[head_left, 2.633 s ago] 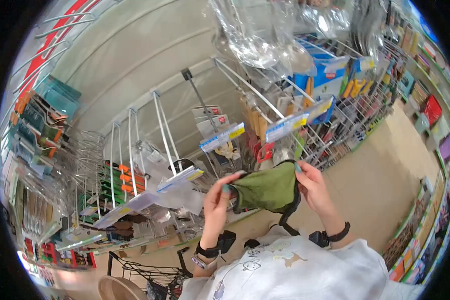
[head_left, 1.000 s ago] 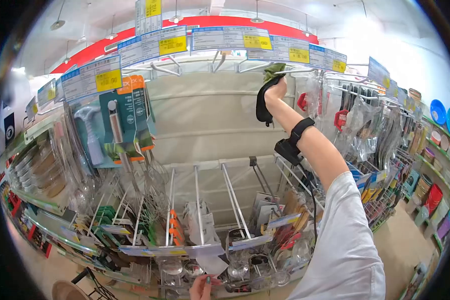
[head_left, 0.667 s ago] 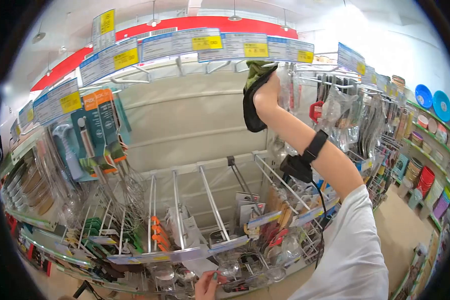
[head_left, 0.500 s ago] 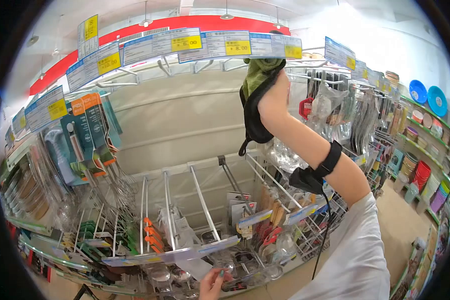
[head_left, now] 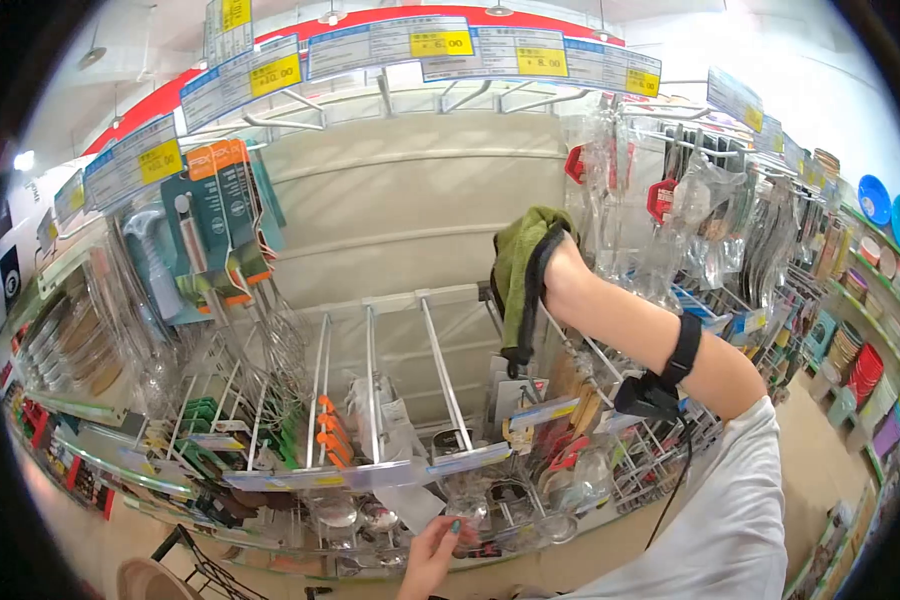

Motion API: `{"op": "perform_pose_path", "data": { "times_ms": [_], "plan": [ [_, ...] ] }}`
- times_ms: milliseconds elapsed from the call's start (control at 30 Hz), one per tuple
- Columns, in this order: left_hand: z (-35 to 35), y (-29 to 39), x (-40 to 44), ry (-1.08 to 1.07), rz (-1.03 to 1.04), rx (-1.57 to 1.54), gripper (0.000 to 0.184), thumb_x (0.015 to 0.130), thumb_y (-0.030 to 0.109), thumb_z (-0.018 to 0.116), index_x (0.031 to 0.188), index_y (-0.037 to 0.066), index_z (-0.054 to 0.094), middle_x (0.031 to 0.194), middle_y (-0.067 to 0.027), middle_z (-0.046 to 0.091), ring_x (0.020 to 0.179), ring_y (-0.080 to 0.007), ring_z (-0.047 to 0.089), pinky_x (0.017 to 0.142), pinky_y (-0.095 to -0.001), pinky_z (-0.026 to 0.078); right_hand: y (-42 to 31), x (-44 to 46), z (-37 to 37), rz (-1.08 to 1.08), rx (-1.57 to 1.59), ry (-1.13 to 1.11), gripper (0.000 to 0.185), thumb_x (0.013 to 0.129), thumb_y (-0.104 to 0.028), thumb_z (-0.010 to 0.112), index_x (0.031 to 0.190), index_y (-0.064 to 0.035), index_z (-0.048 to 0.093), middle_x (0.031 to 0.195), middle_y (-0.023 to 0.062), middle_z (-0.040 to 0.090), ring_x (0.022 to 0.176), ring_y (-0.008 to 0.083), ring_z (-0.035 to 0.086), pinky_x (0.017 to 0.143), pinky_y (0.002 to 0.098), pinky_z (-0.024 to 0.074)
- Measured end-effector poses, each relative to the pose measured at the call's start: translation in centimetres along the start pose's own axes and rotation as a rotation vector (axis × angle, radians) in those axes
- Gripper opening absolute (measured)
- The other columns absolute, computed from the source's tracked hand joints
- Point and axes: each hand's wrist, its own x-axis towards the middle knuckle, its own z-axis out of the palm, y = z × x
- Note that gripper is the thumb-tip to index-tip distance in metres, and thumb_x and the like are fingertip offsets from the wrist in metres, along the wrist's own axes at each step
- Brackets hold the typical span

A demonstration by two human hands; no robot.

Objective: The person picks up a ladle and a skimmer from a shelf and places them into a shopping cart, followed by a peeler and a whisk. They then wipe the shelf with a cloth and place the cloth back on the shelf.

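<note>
"Where the right arm stretches out over the rack, what is at its end?"

"The right hand, with a green cloth, edged in black, draped over its front. The cloth hides the fingers, so I cannot tell whether they grip it or lie loose beneath."

"And where does the cloth hang?"

"In front of the pale back panel, level with the top of the lower hooks, its dark tip pointing down."

"The left hand?"

"Low, near the bottom edge, its fingers bent towards the thumb, with a teal nail showing. It is just beside some clear-wrapped goods; whether it pinches anything, I cannot tell."

"What is on the right arm?"

"A black strap with a black box, then a white sleeve further up."

"And around them?"

"Orange clips on a hook left of the cloth, then wire whisks and teal packs farther left. Price tags run along the top. Off to the right, bagged utensils hang in rows, and beyond them stand blue plates and red tubs."
</note>
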Motion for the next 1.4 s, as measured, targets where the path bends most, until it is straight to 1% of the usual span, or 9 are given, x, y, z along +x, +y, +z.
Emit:
{"op": "perform_pose_path", "data": {
  "times_ms": [133,233,267,333,467,533,800,1200,1400],
  "plan": [
    [-1.6,0.5,-1.3,0.12,0.053,0.141,0.028,0.088,0.023,0.044,0.104,0.0,0.051,0.087,-0.0073,0.058,0.076,-0.0139,0.056,0.065,-0.0265,0.045,0.2,3.6,2.7,-0.179,0.057,0.28,0.045,0.085,-0.049,0.026,0.087,-0.0114,0.049,0.08,0.0017,0.049,0.077,0.0165,0.044,0.072,0.0302,0.0363],
    [-2.4,1.8,-2.4,0.169,0.027,0.066,0.027,0.088,0.022,0.044,0.103,0.002,0.052,0.085,-0.0085,0.059,0.072,-0.0148,0.057,0.063,-0.0262,0.046,-1.3,7.3,4.6,-0.568,0.353,-0.053,0.026,0.09,-0.03,0.033,0.089,-0.0084,0.048,0.078,0.0013,0.048,0.072,0.0154,0.045,0.066,0.0257,0.0375],
    [-2.7,2.1,-2.7,0.186,0.003,0.051,0.026,0.088,0.022,0.044,0.103,0.002,0.052,0.084,-0.009,0.06,0.071,-0.0152,0.058,0.063,-0.026,0.046,-0.7,7.3,4.4,-0.769,-0.486,0.29,0.022,0.088,-0.021,0.036,0.096,-0.0031,0.046,0.086,0.0077,0.053,0.078,0.021,0.05,0.07,0.0315,0.0394],
    [-3.2,2.9,-3.4,0.216,0.043,0.11,0.026,0.088,0.022,0.044,0.103,0.003,0.053,0.083,-0.0083,0.06,0.07,-0.0148,0.058,0.062,-0.0261,0.046,-0.9,10.4,5.7,-1.005,-0.783,0.428,0.023,0.087,-0.014,0.035,0.103,0.0006,0.042,0.094,0.0151,0.054,0.088,0.0273,0.051,0.075,0.0343,0.0387],
    [-3.8,3.1,-5.2,0.39,0.115,0.156,0.025,0.087,0.022,0.045,0.103,0.004,0.053,0.081,-0.0052,0.06,0.066,-0.0128,0.057,0.056,-0.0249,0.046,-3.9,12.9,10.2,-0.863,-0.573,0.422,0.025,0.087,-0.014,0.031,0.104,-0.0024,0.044,0.1,0.013,0.053,0.091,0.0254,0.05,0.076,0.0324,0.0393],
    [-4.4,2.9,-6.0,0.429,0.11,0.123,0.025,0.087,0.022,0.046,0.102,0.004,0.053,0.08,-0.0046,0.06,0.066,-0.0124,0.057,0.055,-0.0239,0.045,-3.3,25.8,9.0,-1.345,-0.493,0.441,0.025,0.088,-0.015,0.028,0.101,-0.0045,0.048,0.095,0.0084,0.053,0.086,0.0216,0.051,0.073,0.0302,0.0401],
    [-2.6,5.9,-7.2,0.544,0.058,0.044,0.022,0.086,0.02,0.046,0.099,0.003,0.054,0.079,-0.0053,0.06,0.067,-0.0125,0.057,0.053,-0.0237,0.045,-4.9,15.0,9.0,-1.499,-0.886,0.497,0.014,0.076,0.0,0.044,0.084,0.0001,0.055,0.083,0.0146,0.056,0.078,0.0257,0.056,0.065,0.0317,0.0438],
    [0.0,2.5,-1.6,0.255,0.082,0.112,0.025,0.087,0.021,0.046,0.098,0.001,0.054,0.079,-0.0059,0.059,0.07,-0.0146,0.057,0.062,-0.0264,0.044,-6.5,3.2,7.8,-1.453,-0.546,0.009,0.013,0.073,0.0,0.047,0.085,0.0032,0.051,0.079,0.0146,0.058,0.07,0.0196,0.056,0.061,0.0296,0.0434],
    [0.0,0.5,-0.8,0.294,0.066,0.159,0.026,0.088,0.022,0.045,0.097,0.0,0.054,0.079,-0.0075,0.059,0.07,-0.0159,0.058,0.061,-0.0281,0.046,-3.6,-0.5,6.4,-0.794,0.291,-0.452,0.028,0.086,-0.026,0.037,0.093,-0.0015,0.049,0.084,0.0062,0.055,0.076,0.0111,0.052,0.067,0.0275,0.0441]
  ]
}}
